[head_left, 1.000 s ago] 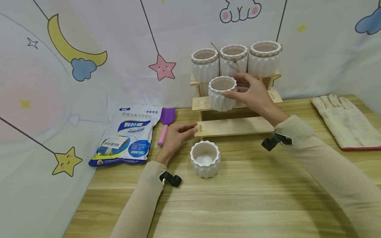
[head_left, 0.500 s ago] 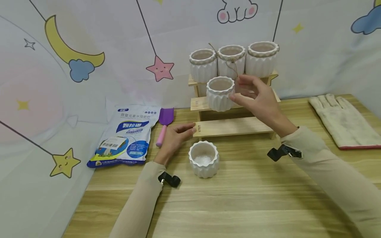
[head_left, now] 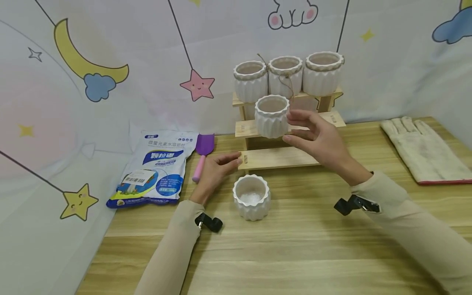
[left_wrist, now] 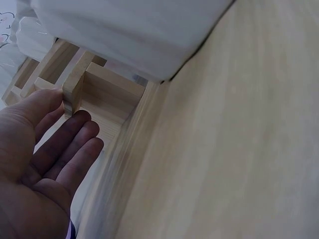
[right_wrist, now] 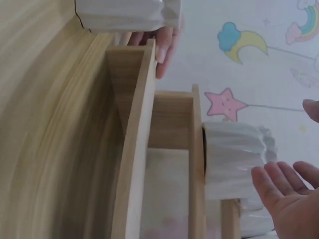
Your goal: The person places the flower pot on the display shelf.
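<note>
A tiered wooden stand [head_left: 280,158] stands against the backdrop. My left hand [head_left: 215,169] pinches the left end of its lowest shelf; in the left wrist view the thumb lies above the board's end and the fingers below. One white fluted pot [head_left: 272,119] sits upright at the left of the middle shelf. Right beside that pot is my right hand [head_left: 324,143], thumb and fingers spread apart, fingertips at its side. The right wrist view shows the same pot [right_wrist: 232,162] on its board, with the right hand's fingers [right_wrist: 281,179] straight.
On the top shelf stand three white pots [head_left: 285,78] with twine round their necks. Another white pot [head_left: 252,198] is on the table before the stand. Left lie a fertilizer bag [head_left: 155,168] and a purple-and-pink shovel [head_left: 204,149]; a work glove [head_left: 424,151] lies right.
My right hand has let go of the pot and drawn slightly right and down. The pot stays on the middle shelf. The left hand keeps its hold on the stand.
</note>
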Demonstrator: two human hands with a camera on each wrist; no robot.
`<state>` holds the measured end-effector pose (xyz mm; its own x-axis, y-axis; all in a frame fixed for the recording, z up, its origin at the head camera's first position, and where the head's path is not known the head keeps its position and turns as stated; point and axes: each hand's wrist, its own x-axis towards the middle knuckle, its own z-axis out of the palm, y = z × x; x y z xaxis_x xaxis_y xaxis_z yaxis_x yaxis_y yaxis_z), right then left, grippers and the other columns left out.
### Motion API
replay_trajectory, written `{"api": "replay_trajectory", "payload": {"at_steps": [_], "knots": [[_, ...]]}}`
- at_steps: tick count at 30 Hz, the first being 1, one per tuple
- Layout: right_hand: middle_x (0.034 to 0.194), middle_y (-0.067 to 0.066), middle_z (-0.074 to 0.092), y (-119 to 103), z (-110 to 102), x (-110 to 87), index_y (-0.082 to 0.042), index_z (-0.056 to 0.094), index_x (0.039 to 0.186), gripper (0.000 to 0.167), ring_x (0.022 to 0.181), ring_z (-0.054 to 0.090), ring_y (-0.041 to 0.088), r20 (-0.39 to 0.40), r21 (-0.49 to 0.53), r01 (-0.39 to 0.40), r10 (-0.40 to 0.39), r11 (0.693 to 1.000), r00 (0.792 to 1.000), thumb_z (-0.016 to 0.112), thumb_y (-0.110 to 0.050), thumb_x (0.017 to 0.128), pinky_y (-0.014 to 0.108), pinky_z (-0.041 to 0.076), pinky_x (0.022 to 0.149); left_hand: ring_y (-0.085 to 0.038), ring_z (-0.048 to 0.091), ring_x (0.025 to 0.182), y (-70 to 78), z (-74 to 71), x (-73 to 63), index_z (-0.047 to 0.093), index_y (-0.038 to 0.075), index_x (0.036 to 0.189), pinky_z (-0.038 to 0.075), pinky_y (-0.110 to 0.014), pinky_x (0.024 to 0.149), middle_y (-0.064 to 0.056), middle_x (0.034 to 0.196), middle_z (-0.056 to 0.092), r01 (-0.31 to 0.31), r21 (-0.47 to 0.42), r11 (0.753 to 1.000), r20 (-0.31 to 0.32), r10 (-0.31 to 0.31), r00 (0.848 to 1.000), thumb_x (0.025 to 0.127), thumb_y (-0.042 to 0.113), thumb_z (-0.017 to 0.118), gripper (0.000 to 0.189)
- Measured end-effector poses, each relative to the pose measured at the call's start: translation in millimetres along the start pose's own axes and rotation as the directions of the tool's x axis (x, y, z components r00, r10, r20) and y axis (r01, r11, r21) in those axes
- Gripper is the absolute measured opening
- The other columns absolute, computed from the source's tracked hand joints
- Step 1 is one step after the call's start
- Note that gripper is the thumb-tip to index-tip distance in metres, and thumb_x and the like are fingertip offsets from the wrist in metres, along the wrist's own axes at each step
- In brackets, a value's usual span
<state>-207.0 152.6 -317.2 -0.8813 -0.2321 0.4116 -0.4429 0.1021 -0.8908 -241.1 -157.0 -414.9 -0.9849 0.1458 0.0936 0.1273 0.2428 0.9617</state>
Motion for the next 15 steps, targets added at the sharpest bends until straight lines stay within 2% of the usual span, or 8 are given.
{"api": "replay_trajectory", "payload": {"at_steps": [9, 15], "knots": [[0.146, 0.020, 0.058, 11.7, 13.3, -16.7, 0.003, 0.053, 0.148, 0.060, 0.131, 0.059, 0.037, 0.111, -0.037, 0.009, -0.005, 0.999, 0.994, 0.079, 0.002, 0.094, 0.033, 0.052, 0.107, -0.020, 0.068, 0.123, -1.8, 0.1, 0.9, 0.077, 0.006, 0.127, 0.054, -0.032, 0.101, -0.007, 0.125, 0.076, -0.009, 0.003, 1.000, 0.011, 0.009, 1.000, 0.097, 0.016, 0.081, 0.032], [0.151, 0.020, 0.056, 17.1, 23.0, -25.5, 0.001, 0.054, 0.148, 0.061, 0.139, 0.055, 0.032, 0.237, -0.048, -0.010, 0.021, 0.999, 0.971, 0.082, -0.002, 0.094, 0.044, 0.051, 0.110, -0.022, 0.069, 0.121, -0.8, -0.9, -0.4, 0.077, 0.005, 0.128, 0.055, -0.031, 0.099, -0.008, 0.125, 0.076, -0.005, 0.001, 1.000, 0.003, 0.005, 1.000, 0.097, 0.016, 0.081, 0.033]]}}
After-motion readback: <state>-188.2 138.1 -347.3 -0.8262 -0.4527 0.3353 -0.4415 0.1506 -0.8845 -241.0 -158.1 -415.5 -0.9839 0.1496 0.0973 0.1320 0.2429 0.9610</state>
